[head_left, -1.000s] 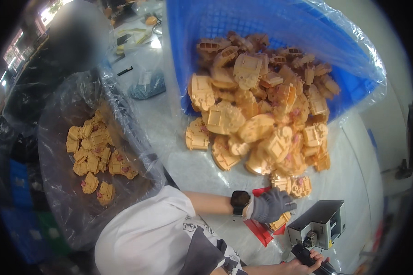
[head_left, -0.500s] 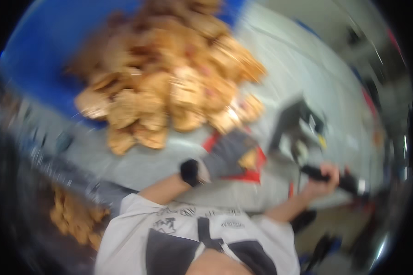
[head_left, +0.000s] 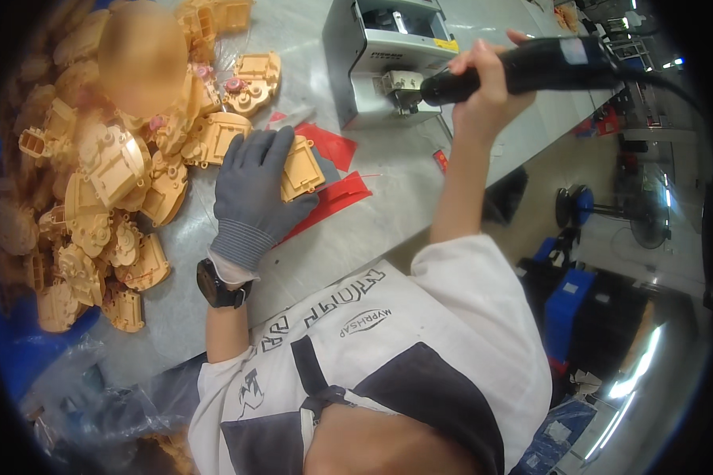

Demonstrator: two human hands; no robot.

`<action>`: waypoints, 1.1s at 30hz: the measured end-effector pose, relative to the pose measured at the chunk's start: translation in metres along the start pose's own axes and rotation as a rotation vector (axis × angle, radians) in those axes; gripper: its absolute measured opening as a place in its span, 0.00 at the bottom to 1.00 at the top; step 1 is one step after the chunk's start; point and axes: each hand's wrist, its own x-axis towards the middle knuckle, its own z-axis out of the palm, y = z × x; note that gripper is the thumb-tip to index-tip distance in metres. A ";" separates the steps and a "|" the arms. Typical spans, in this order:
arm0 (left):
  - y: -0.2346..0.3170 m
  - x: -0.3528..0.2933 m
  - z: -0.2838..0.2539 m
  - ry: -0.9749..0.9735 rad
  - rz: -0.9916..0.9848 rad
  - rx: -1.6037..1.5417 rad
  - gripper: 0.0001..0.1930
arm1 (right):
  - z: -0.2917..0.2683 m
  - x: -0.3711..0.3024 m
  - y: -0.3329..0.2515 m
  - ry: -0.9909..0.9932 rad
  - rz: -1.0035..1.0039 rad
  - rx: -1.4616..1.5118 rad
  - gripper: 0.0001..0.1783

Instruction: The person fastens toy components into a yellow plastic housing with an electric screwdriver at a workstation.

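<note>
My left hand (head_left: 253,182), in a grey glove, grips a tan plastic housing (head_left: 302,169) with the thumb along its near edge and the fingers across its far left side. The housing lies on a grey piece above red sheet-like pieces (head_left: 337,198) on the table. My bare right hand (head_left: 487,91) is closed round a black electric screwdriver (head_left: 554,67), held almost level. Its nose points left, at the front of a grey screw feeder (head_left: 396,59); whether the tip touches cannot be made out.
A large heap of similar tan housings (head_left: 119,166), a few with pink parts, covers the left of the metal table (head_left: 285,293). Blue sheeting (head_left: 20,348) shows under the heap. A cable (head_left: 673,91) trails from the screwdriver at right. A fan (head_left: 646,210) stands beyond the table.
The view has turned, so the heap now sits further left. My right hand has carried the screwdriver up to the screw feeder. My left hand remains on the housing.
</note>
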 end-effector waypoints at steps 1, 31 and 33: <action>-0.005 -0.003 0.002 -0.003 -0.014 0.000 0.40 | 0.001 -0.003 0.014 -0.020 0.022 -0.043 0.18; -0.020 -0.014 0.009 -0.009 -0.033 0.054 0.39 | -0.013 -0.034 -0.034 -0.282 0.189 0.266 0.22; -0.021 -0.016 0.008 -0.009 -0.045 -0.051 0.39 | -0.005 -0.038 -0.035 -0.288 0.203 0.269 0.22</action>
